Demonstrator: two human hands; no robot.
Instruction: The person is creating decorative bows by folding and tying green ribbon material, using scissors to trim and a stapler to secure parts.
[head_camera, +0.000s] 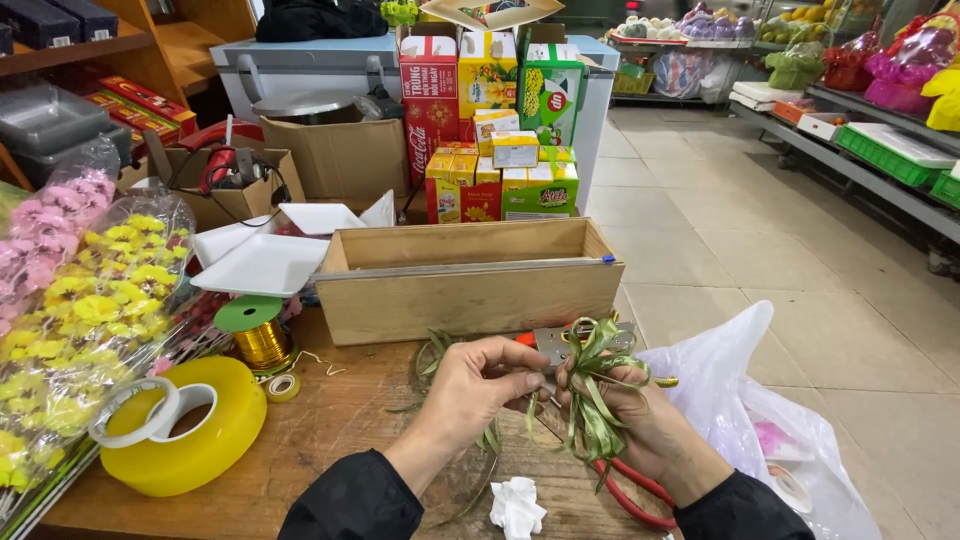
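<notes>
The right hand (640, 425) pinches a looped bow of shiny olive-green ribbon (598, 385) at its knot, fingers closed round the gathered middle. The left hand (480, 385) meets it, fingertips pressed on a loose strand. The bow is glossy, narrow-banded, with several curled loops and tails hanging down — held just above the worn wooden tabletop (330, 430). Red-handled scissors (635, 495) lie beneath the right wrist, and an open pale wooden box (470, 290) stands just behind.
</notes>
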